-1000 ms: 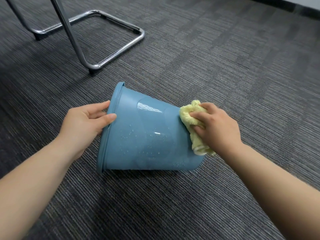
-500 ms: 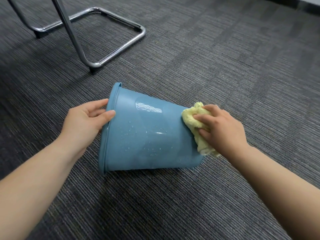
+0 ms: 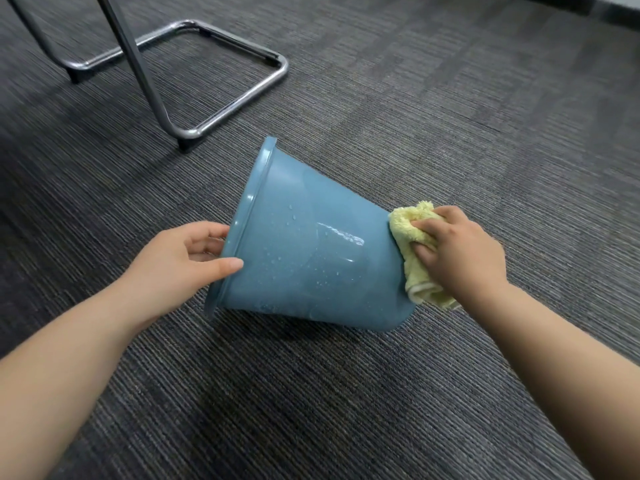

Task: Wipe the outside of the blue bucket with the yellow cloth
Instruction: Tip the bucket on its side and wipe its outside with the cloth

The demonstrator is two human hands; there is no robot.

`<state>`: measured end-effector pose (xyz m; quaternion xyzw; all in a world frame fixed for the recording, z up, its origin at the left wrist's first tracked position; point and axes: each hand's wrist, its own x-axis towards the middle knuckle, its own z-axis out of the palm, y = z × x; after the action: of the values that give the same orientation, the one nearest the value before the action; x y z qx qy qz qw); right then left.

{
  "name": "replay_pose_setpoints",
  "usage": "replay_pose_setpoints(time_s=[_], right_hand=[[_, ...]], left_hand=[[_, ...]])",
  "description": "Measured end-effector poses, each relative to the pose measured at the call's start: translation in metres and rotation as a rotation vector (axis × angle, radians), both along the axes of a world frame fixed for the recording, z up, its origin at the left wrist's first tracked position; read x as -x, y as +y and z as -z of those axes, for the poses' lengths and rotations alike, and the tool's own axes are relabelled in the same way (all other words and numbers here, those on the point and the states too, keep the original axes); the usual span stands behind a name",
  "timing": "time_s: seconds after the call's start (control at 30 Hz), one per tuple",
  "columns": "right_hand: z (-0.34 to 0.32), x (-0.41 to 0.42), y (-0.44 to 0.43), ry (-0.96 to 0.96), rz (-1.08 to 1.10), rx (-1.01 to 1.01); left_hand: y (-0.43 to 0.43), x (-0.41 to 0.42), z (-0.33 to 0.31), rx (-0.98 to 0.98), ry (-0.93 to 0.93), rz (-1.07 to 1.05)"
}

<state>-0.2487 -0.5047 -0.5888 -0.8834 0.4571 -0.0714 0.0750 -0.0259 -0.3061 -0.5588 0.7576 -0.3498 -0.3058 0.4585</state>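
I log one bucket (image 3: 311, 258) on its side on the carpet (image 3: 450, 116), droplets on its wall, my left hand (image 3: 180, 261) gripping its rim, my right hand (image 3: 460, 254) closed on the cloth (image 3: 412, 233), pressed against its base end.

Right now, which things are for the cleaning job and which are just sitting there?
For the job:
blue bucket, lying on its side
yellow cloth, pressed on the bucket's bottom end
left hand, gripping the rim
right hand, holding the cloth

Just there:
metal chair frame
grey carpet
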Motion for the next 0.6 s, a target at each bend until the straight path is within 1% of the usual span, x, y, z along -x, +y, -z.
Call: replay_pose_setpoints(time_s=[0.07, 0.13, 0.23, 0.33, 0.47, 0.6], right_hand=[[-0.002, 0.001, -0.001, -0.030, -0.017, -0.021], [-0.008, 0.002, -0.002, -0.102, -0.029, -0.031], [-0.024, -0.002, -0.002, -0.244, -0.021, 0.026], [-0.041, -0.016, 0.009, -0.349, -0.078, 0.066], [-0.054, -0.038, 0.034, -0.330, -0.237, 0.091], [-0.054, -0.051, 0.058, -0.358, -0.310, 0.083]], left_hand=[[0.000, 0.003, 0.002, 0.052, 0.006, -0.028], [0.001, 0.006, 0.003, 0.090, 0.022, -0.036], [-0.001, 0.010, 0.001, 0.135, 0.040, -0.002], [-0.007, 0.015, -0.002, 0.163, 0.042, 0.044], [-0.015, 0.023, -0.002, 0.191, 0.022, 0.077], [-0.016, 0.027, 0.001, 0.191, 0.009, 0.063]])
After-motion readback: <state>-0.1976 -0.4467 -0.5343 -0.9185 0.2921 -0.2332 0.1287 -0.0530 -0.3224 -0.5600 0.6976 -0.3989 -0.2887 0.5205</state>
